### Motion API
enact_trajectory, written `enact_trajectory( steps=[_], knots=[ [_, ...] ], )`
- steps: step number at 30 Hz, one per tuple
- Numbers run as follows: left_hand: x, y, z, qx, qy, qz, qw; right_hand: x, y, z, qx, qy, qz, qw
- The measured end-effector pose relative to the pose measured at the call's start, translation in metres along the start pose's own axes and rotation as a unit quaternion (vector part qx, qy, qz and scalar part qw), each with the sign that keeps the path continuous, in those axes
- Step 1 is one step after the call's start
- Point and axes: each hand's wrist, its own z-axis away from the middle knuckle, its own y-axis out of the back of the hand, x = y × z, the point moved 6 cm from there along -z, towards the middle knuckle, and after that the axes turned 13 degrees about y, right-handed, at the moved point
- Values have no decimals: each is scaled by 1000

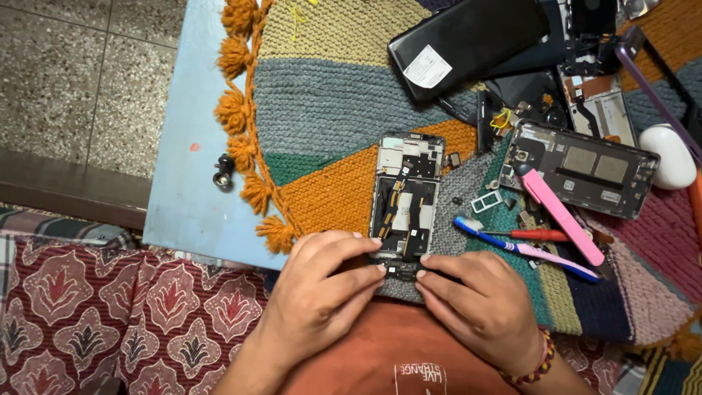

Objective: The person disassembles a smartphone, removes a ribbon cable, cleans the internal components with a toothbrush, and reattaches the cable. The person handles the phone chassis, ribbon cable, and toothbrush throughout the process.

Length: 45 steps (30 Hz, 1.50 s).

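An opened phone frame [406,192] with exposed boards and orange flex cables lies upright on a knitted multicolour mat [329,110]. My left hand [322,289] grips its bottom-left corner, thumb and fingers pressed on the lower edge. My right hand [475,296], with a beaded bracelet on the wrist, pinches the bottom-right edge at a small dark part there. Both sets of fingertips meet at the phone's lower end.
To the right lie a blue-and-pink toothbrush [523,249], a red screwdriver [537,235], a pink pry tool [559,213], a second opened phone chassis [585,168], a black back cover [468,40] and a white case [669,157]. A small black part [222,172] sits on the blue table.
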Motion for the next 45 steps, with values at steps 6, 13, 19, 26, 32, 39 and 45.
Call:
enact_trajectory(
  steps=[6,13,19,26,32,39,45],
  knots=[
    [-1,-2,0,2,-9,-16,1000,-1,-2,-1,-1,6,10,1000],
    [-1,-3,0,-4,-7,-26,1000,1,-3,-1,8,7,8,1000],
    [-2,-2,0,-4,-6,-30,1000,2,-2,1,16,0,-7,1000],
    [-1,-1,0,-2,-7,-17,1000,3,-4,-2,20,6,-19,1000],
    [-3,-1,1,-1,-6,-12,1000,2,-5,-6,22,17,-24,999],
    [-4,-1,2,-1,-6,-7,1000,2,-6,-7,26,19,-33,999],
    [-4,-2,1,-4,-4,-11,1000,1,-7,-8,22,19,-26,999]
  ],
)
